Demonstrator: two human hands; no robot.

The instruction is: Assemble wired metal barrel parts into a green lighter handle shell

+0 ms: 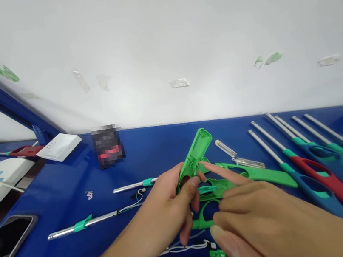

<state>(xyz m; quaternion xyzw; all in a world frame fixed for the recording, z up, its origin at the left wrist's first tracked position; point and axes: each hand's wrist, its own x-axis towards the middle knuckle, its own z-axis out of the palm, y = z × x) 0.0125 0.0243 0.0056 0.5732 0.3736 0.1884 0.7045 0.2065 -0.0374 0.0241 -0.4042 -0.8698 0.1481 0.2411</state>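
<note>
Blue tabletop, 6 metal tubes, left hand gripping 1 green shell, right hand, hold unclear

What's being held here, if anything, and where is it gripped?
The left hand holds a green plastic casing near its lower part, thumb over it, upper end free. The right hand points a finger at it; whether that touches cannot be told.

Whitish wall, evenly and brightly lit, bearing scattered clear and greenish scraps; deep-blue tabletop, slightly glossy, its far edge meeting the wall; one blue frame bar, slanting down to the tabletop at left.
</note>
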